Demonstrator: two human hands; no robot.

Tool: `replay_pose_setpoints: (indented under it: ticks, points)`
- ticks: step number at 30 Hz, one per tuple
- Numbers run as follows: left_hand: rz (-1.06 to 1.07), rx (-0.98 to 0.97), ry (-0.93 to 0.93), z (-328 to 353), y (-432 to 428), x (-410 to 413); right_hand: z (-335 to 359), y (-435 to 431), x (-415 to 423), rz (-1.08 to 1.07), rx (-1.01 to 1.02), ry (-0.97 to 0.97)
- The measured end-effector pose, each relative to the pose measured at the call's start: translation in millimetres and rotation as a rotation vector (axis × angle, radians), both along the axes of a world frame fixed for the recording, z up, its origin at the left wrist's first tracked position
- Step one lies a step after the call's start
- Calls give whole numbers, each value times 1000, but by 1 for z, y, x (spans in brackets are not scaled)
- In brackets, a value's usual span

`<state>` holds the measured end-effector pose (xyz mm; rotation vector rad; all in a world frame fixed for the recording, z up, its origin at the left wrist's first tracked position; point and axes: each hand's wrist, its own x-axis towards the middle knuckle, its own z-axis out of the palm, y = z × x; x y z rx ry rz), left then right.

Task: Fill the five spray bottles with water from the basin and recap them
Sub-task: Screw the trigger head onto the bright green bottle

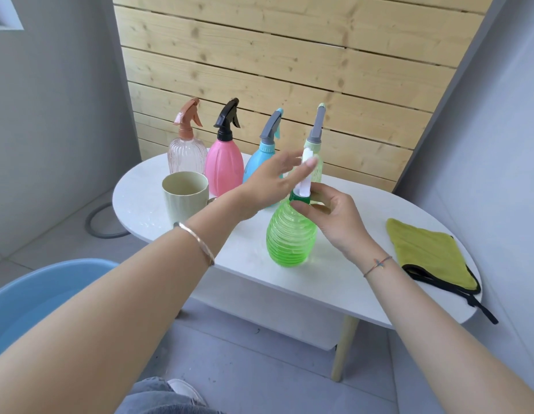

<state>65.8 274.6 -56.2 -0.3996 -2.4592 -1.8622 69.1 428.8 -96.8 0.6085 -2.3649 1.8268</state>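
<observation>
Only the head view here. The green spray bottle (pixel 291 234) stands upright near the middle of the white oval bench (pixel 253 264), white sprayer head (pixel 306 174) sitting on top. The right hand (pixel 334 216) comes in from 4 o'clock, thumb and fingers curled in a narrow pinch round the bottle's dark green collar (pixel 298 199). The left hand (pixel 271 183) reaches in from 8 o'clock, spread wide with straight fingers, fingertips up against the sprayer head and holding nothing. Can't tell how much water is in the bottle.

Behind it, from 10 to 12 o'clock, the other four bottles line up along the wood-slat wall (pixel 289 55), all capped: a clear pinkish bottle (pixel 186 156), a pink bottle (pixel 224 168) with a black trigger, a blue bottle (pixel 259 162) and a pale green bottle (pixel 316 135), the last two partly hidden by the left hand. A beige cup (pixel 185 194) sits at 9 o'clock, just in front of the first two. A yellow-green cloth (pixel 429 255) lies flat at 3 o'clock, well apart from the bottle. The blue basin (pixel 36 300) is down on the floor at 8 o'clock, off the bench.
</observation>
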Motion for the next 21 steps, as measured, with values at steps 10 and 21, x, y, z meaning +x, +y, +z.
replay_pose_setpoints:
  ticks: [10, 21]
  points:
    - [-96, -252, -105, -87, -22, 20, 11, 7, 1, 98, 88, -42]
    - [-57, -335, -6, -91, -19, 17, -4, 0, 8, -83, -15, 53]
